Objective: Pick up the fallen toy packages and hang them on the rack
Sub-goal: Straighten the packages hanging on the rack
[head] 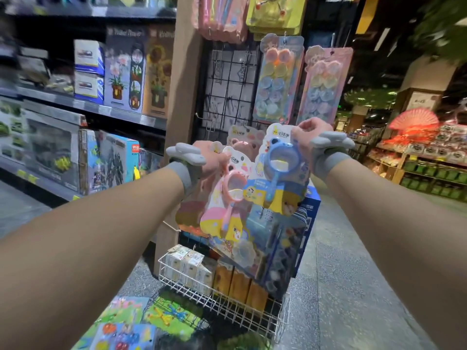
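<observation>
Fingers [307,127] pinch blue package [283,160], left hand [214,159] grips pink package [233,188], writing blurred

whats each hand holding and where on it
The left hand grips the pink toy package near its top edge. The right hand pinches the blue toy package at its upper right edge.
</observation>
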